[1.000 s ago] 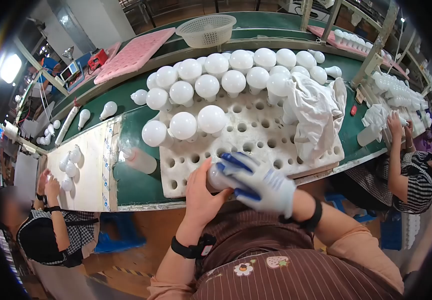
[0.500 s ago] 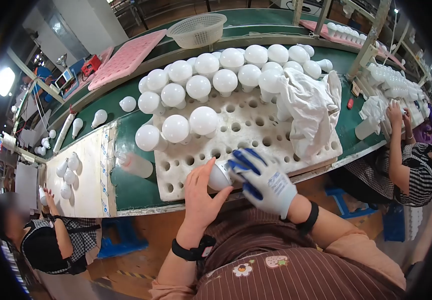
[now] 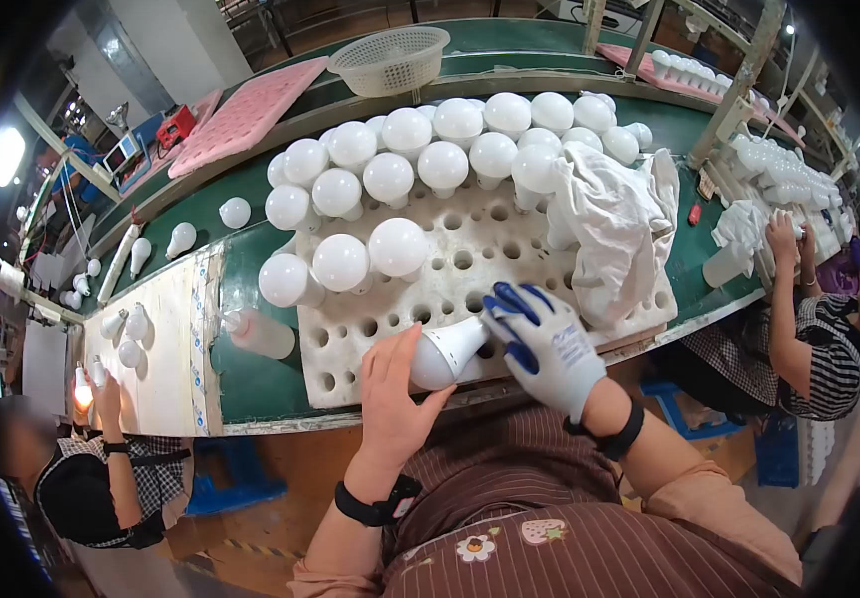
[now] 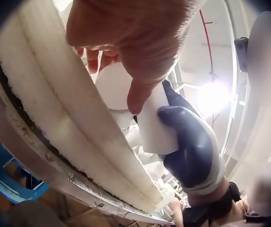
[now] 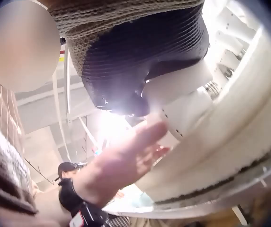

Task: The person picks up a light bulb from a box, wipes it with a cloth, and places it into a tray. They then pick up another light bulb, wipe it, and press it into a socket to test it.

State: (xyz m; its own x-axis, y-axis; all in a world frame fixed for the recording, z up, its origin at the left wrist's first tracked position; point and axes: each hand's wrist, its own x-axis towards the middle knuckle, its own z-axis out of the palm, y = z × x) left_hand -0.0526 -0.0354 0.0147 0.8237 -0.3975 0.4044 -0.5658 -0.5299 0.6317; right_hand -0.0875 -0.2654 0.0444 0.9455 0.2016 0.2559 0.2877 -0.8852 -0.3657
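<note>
My bare left hand [image 3: 395,384] grips the rounded globe of a white light bulb [image 3: 435,361] at the tray's front edge. The bulb lies tilted, its tapered body pointing right. At that narrow end is my right hand [image 3: 550,354], in a white glove with blue-coated fingertips, fingers and thumb bent round it. Its screw base is hidden. In the left wrist view the gloved hand [image 4: 190,149] curls against the smooth white body [image 4: 156,130], near my left thumb [image 4: 140,97]. Gloved fingers [image 5: 142,61] cover much of the right wrist view.
A white foam tray [image 3: 510,234] with round holes carries rows of bulbs [image 3: 390,177]. A white cloth [image 3: 614,229] drapes over its right side. A plastic bottle [image 3: 259,334] stands left, a basket [image 3: 390,60] behind. People work at both sides; one holds a glowing bulb [image 3: 83,389].
The bulb has turned from mostly covered by the glove to showing its tapered body. My right hand has shifted slightly right. A bulb by the person at left is now lit.
</note>
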